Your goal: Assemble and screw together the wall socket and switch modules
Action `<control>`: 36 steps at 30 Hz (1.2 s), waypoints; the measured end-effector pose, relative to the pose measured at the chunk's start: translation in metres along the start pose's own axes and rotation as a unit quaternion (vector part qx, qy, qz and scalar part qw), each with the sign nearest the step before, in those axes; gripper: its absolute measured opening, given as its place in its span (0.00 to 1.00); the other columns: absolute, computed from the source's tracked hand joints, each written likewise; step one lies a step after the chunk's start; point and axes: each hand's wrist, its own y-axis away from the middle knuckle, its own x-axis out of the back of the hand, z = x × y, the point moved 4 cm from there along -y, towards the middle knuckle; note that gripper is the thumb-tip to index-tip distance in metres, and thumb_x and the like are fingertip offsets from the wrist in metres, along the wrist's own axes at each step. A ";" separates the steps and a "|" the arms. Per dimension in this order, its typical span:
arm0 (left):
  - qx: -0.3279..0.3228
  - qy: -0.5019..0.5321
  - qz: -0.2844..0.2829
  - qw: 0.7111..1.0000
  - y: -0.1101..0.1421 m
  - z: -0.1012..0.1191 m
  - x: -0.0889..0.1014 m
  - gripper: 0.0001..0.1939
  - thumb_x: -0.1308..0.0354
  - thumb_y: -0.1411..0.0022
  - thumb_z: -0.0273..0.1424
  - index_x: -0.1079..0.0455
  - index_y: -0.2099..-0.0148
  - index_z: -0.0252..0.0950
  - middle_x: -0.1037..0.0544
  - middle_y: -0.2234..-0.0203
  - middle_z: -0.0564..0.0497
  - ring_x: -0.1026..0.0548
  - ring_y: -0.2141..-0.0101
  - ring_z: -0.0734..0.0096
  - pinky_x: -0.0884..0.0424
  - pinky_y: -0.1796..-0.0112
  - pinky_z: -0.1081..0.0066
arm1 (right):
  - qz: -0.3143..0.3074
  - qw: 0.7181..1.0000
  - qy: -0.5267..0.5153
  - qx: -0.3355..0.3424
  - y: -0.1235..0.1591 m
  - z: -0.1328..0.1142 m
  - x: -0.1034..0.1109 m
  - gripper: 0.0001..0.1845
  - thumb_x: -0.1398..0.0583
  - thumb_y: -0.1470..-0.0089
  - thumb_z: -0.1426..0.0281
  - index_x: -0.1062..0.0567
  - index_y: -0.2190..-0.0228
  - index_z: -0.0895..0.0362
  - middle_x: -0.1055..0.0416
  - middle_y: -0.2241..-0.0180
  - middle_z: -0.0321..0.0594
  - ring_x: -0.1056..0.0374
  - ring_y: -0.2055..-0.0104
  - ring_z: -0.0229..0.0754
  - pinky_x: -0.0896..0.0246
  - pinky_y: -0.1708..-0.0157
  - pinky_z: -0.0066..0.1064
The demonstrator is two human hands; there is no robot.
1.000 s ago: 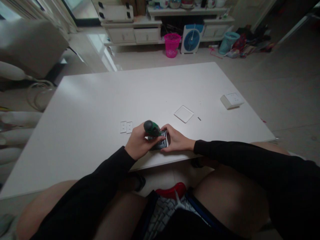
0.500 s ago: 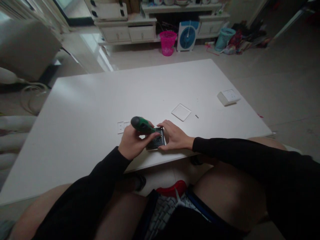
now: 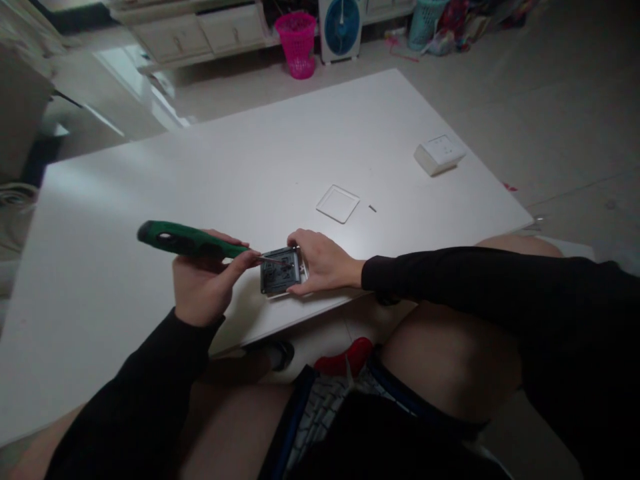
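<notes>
Two hands occupied: left hand [image 3: 203,293] grips green-handled screwdriver [image 3: 197,241], shaft over dark electrical module [image 3: 279,275]; right hand [image 3: 327,263] clasps module's end. Advisable: firm brace, fingers clear of tip.

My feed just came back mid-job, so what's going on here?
The left hand holds a green screwdriver tilted low, its shaft reaching over a dark square part that the right hand grips near the table edge. Whether the tip sits in a screw is too small to tell. A square frame and a small dark strip lie beyond the hands, with a white socket box farther right.
</notes>
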 end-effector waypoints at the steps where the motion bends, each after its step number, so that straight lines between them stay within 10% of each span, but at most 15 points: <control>1: 0.006 0.008 0.003 1.000 -0.002 -0.004 0.001 0.15 0.24 0.46 0.34 0.27 0.64 0.35 0.20 0.70 0.52 0.18 0.69 0.66 0.12 0.67 0.61 | 0.000 1.000 0.005 -0.001 -0.001 0.001 -0.001 0.36 0.29 0.56 0.51 0.39 0.54 0.52 0.33 0.57 0.43 0.36 0.57 0.51 0.40 0.55 0.45; 9: 0.092 0.065 0.055 0.992 -0.008 -0.025 0.004 0.25 0.18 0.59 0.38 0.27 0.65 0.35 0.20 0.74 0.55 0.17 0.72 0.64 0.12 0.67 0.54 | 0.003 1.000 0.025 0.007 -0.002 0.002 -0.002 0.34 0.31 0.54 0.49 0.38 0.55 0.54 0.32 0.57 0.43 0.38 0.58 0.50 0.45 0.58 0.41; 36: -0.015 -0.059 -0.017 0.998 0.010 0.010 -0.018 0.14 0.25 0.49 0.28 0.26 0.63 0.37 0.23 0.68 0.53 0.20 0.66 0.67 0.18 0.71 0.71 | -0.039 0.995 0.069 0.057 0.007 0.010 -0.003 0.37 0.32 0.48 0.46 0.35 0.48 0.57 0.31 0.51 0.48 0.38 0.52 0.53 0.45 0.56 0.41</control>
